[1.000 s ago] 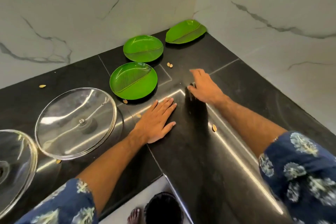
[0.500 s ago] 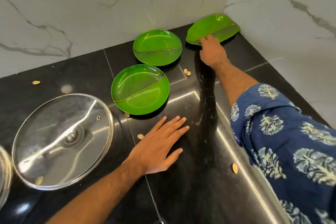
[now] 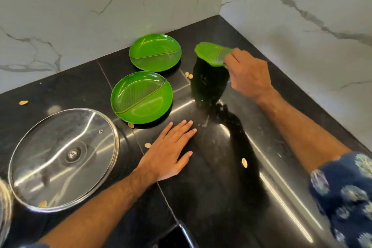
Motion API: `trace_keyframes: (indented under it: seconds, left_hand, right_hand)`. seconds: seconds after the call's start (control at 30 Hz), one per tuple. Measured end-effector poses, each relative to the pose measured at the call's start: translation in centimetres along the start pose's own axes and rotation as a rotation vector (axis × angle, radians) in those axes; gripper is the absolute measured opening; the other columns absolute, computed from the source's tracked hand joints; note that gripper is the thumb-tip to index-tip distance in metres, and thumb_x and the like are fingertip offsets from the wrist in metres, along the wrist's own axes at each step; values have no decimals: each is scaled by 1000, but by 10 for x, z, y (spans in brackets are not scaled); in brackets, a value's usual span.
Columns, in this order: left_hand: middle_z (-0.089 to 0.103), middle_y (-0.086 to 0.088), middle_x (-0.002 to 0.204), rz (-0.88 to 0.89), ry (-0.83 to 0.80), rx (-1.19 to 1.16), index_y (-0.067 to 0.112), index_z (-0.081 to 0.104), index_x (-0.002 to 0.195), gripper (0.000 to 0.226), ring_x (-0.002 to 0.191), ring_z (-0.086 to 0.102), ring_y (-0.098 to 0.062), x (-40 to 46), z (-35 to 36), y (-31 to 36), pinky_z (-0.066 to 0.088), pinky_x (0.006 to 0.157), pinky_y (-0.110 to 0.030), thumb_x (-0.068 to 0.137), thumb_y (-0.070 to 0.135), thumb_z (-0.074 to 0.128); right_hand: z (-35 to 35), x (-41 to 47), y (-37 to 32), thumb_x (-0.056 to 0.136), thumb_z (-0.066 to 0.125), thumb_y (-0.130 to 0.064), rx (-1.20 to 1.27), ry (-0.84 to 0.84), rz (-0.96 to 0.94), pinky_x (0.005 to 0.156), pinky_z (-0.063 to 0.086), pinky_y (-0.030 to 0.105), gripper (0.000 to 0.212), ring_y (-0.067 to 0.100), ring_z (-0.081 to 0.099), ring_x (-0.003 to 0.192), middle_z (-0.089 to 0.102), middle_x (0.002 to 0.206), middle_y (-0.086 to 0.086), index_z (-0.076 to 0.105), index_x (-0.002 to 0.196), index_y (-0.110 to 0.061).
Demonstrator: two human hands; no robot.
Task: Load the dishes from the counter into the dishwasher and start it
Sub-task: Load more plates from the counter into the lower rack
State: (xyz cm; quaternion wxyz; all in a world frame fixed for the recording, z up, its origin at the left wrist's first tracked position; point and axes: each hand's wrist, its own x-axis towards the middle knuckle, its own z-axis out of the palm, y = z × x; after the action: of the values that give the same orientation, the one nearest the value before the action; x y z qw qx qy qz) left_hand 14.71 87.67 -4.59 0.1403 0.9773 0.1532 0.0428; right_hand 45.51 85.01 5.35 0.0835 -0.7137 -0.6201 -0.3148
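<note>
Dishes for loading stood on a black polished stone counter [image 3: 261, 167] in a corner of white marble-veined wall, with no dishwasher in view. The right hand [image 3: 249, 75] pinched the near edge of a green leaf-shaped plate [image 3: 211, 52] between thumb and curled fingers, holding it tilted and clear of the counter. The left hand [image 3: 167, 154] lay flat on the stone, fingers straight and holding nothing. Two round green divided plates rested flat near the back wall, the nearer one [image 3: 142, 97] just beyond the left fingertips and the farther one [image 3: 155, 52] behind it. A large glass lid with a metal rim [image 3: 64, 159] lay flat to the left, and the edge of a second glass piece [image 3: 4, 207] showed at the frame's left border. Pale seed-like scraps [image 3: 244, 162] were scattered over the surface. In the inspector's judgement, the single-edge pinch on a tilted plate was the main risk: it could slip and strike the stone. The scraps could be carried into the machine or make a plate slide when picked up. The glass lid, flat on hard stone, could chip if dragged. No brand, label or writing could be read anywhere.
</note>
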Motion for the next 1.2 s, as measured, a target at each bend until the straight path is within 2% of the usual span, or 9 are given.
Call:
trace_keyframes:
  seconds: [0.3, 0.4, 0.47, 0.6, 0.8, 0.93, 1.0, 1.1, 1.2]
  left_hand:
    - [39, -1, 156, 79, 67, -154, 18, 38, 150, 63, 145, 33, -18, -7, -3, 2, 15, 122, -42, 101, 56, 26]
    - [53, 1, 140, 123, 193, -158, 21, 52, 139, 55, 129, 46, -18, -27, -12, 16, 29, 102, -41, 101, 51, 26]
    - [61, 4, 121, 60, 226, -445, 25, 61, 128, 45, 110, 53, -16, -48, -20, 49, 34, 90, -37, 102, 43, 28]
    - [67, -2, 94, -334, -243, -1434, 19, 61, 118, 37, 69, 64, -10, -78, -26, 120, 51, 55, -24, 91, 41, 50]
    - [67, -14, 109, -182, -514, -1487, 6, 53, 124, 62, 96, 64, -26, -164, -2, 221, 56, 84, -41, 67, 11, 77]
    - [68, -8, 109, 63, -713, -1386, 13, 53, 121, 50, 97, 64, -21, -229, 19, 283, 56, 86, -42, 78, -4, 72]
    - [70, -6, 106, 180, -840, -1292, 6, 50, 124, 50, 92, 67, -15, -270, 35, 318, 59, 78, -32, 81, -11, 68]
    - [69, -10, 105, 243, -929, -1123, 3, 48, 122, 64, 89, 68, -19, -331, 68, 368, 59, 72, -36, 70, 15, 83]
    - [67, -10, 101, 204, -1012, -976, 16, 50, 111, 63, 84, 69, -19, -398, 108, 418, 60, 62, -45, 59, 33, 82]
  right_hand:
    - [-188, -191, -114, 82, 61, 3, 114, -87, 255, 52, 49, 40, 15, 31, 63, 79, 63, 92, 9, 69, 88, -8]
    - [-244, -239, -165, 81, 58, 4, 89, -94, 311, 51, 46, 35, 20, 29, 62, 77, 64, 93, 9, 71, 91, -8]
    - [-281, -265, -199, 90, 49, -1, 24, -130, 384, 50, 45, 34, 22, 29, 59, 75, 64, 93, 8, 68, 94, -11]
    - [-332, -300, -251, 94, 56, -16, 128, -237, 594, 55, 45, 33, 11, 21, 53, 79, 58, 101, -2, 58, 103, -22]
    - [-442, -392, -340, 93, 53, -18, 270, -349, 1097, 84, 46, 23, 16, 8, 57, 96, 52, 110, -17, 58, 103, -29]
    - [-491, -460, -408, 78, 44, 20, 568, 150, 1562, 99, 46, 31, 45, 20, 55, 115, 50, 121, 9, 57, 114, -4]
    - [-511, -502, -447, 92, 55, -5, 808, 458, 1821, 95, 51, 38, 34, 24, 60, 110, 57, 120, 12, 51, 126, -7]
    - [-533, -566, -494, 80, 73, -56, 1176, 593, 2137, 89, 54, 41, 66, 26, 63, 112, 65, 123, 6, 52, 130, -20]
    - [-543, -640, -539, 83, 75, -16, 1329, 744, 2193, 98, 52, 48, 61, 33, 62, 119, 64, 131, 13, 48, 137, -12]
